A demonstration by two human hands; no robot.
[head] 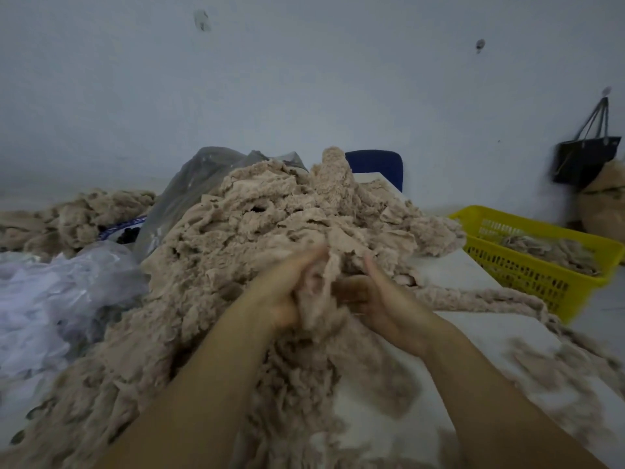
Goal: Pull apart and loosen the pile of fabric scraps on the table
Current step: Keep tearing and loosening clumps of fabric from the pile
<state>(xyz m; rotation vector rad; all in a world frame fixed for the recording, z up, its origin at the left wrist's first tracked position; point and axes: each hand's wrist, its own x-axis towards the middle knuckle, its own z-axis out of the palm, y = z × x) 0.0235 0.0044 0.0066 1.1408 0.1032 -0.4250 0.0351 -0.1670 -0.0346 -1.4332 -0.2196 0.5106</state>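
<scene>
Two forearms [209, 384] reach over the white table [470, 275], where the left hand [282, 294] and right hand [384, 301] both clutch the same beige scrap [319, 299] at the near slope of the big fabric pile [267, 225]. Beside the pile, a yellow basket [541, 275] holds more scraps.

The scene is dim and flat, lit evenly from a source out of view, with a cool bluish-grey cast over the wall [304, 79]. Shadows are soft: the near forearms [203, 384] read dark, and deep creases in the pile of fabric scraps [257, 231] go almost black. The left hand [284, 289] is smeared by motion blur, as are the scraps at the near right on the tabletop [456, 272]. The wide lens bends the far right edge, skewing the yellow basket [541, 262] and black bag [585, 164].
</scene>
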